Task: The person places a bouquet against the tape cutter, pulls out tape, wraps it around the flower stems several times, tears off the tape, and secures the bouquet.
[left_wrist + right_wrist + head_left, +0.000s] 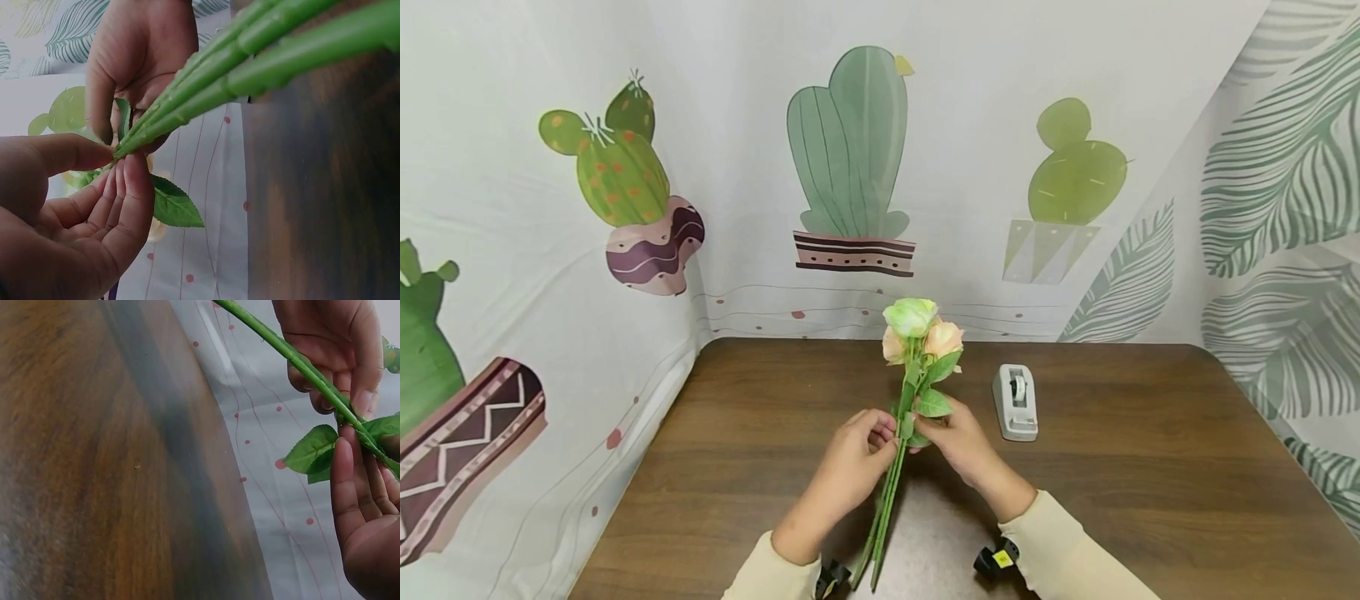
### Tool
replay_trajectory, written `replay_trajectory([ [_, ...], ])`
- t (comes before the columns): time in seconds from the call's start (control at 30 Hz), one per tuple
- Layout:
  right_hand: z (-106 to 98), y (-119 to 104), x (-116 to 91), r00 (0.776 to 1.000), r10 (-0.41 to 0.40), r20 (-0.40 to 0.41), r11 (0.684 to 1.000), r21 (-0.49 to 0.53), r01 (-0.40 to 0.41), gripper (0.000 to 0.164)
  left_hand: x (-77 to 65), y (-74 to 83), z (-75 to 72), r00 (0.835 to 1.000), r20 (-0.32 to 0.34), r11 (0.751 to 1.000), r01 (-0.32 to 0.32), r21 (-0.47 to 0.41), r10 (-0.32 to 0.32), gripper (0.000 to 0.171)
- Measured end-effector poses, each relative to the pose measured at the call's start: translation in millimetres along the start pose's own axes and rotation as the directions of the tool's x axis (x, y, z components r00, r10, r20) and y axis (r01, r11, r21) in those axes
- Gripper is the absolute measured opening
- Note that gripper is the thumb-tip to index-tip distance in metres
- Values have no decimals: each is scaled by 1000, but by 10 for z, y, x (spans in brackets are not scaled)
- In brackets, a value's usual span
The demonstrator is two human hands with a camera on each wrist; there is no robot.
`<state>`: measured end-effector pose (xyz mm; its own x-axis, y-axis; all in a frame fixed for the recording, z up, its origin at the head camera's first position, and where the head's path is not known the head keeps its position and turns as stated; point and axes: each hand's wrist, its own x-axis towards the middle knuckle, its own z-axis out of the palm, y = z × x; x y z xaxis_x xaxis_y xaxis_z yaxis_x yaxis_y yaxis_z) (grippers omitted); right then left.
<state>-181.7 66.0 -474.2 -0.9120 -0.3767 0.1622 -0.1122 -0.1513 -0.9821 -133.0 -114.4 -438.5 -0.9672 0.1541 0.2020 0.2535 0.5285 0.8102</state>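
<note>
A small bunch of long-stemmed roses is held above the table, one pale green bloom [910,317] and two peach blooms [944,338] at its far end. My left hand [852,462] pinches the green stems [200,94] between thumb and fingertips, just below the leaves. On the other side, my right hand [966,450] holds the bunch at nearly the same height, its fingers behind the stems [312,375] and its thumb partly cut off in the right wrist view. Green leaves [934,403] stick out over the right hand. The bare stem ends point back toward me.
A white tape dispenser [1017,404] stands on the brown wooden table [1120,467], right of the flowers. Behind the table hangs a white cloth [737,167] printed with cacti and leaves. Dark wrist straps [996,560] sit at both sleeves.
</note>
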Motion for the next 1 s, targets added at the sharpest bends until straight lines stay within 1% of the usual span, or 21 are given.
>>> replay_trajectory([
  [0.2, 10, -24, -3, 999, 45, 14, 998, 35, -46, 33, -14, 19, 19, 998, -14, 995, -57, 79, 58, 10],
  [0.3, 17, -35, -12, 998, 63, 14, 997, 43, -63, 36, -23, 33, 28, 995, -24, 987, -94, 133, 98, 9],
  [0.43, 13, -19, -17, 998, 56, 13, 997, 54, -56, 36, -38, 47, 43, 988, -38, 970, -137, 202, 147, 10],
  [0.57, -3, 8, -18, 998, 52, 16, 996, 65, -53, 38, -52, 47, 55, 987, -36, 959, -142, 247, 155, 10],
  [0.63, -8, 12, -19, 998, 61, 12, 996, 72, -62, 40, -55, 46, 56, 988, -30, 958, -139, 252, 151, 9],
  [0.77, -15, 12, -18, 997, 76, 4, 994, 83, -76, 42, -52, 43, 53, 990, -19, 963, -128, 237, 136, 10],
  [1.0, -29, -4, -8, 997, 71, -16, 993, 91, -69, 40, -42, 35, 49, 995, 12, 972, -103, 211, 103, 8],
])
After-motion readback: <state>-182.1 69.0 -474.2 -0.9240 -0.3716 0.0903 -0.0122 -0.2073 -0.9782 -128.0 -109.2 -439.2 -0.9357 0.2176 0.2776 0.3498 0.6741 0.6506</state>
